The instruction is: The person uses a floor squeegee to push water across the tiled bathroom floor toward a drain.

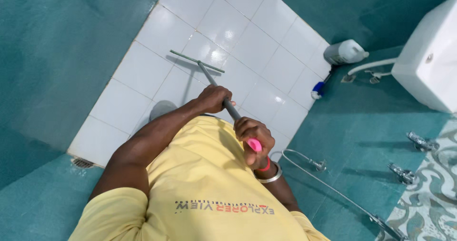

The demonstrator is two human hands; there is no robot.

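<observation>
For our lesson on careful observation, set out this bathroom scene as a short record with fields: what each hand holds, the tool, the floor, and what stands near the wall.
Left hand: left hand grips the grey handle partway down
Right hand: right hand closed on the pink handle end
Tool: floor squeegee, its blade on the tiles
Floor: white tiled floor, drain grate at its corner
By the wall: white plastic jug, white cistern, chrome taps

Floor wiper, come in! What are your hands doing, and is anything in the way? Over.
Left hand and right hand both gripping the wiper handle. Wiper blade on white floor tiles. White jug off near the wall, not blocking.
</observation>
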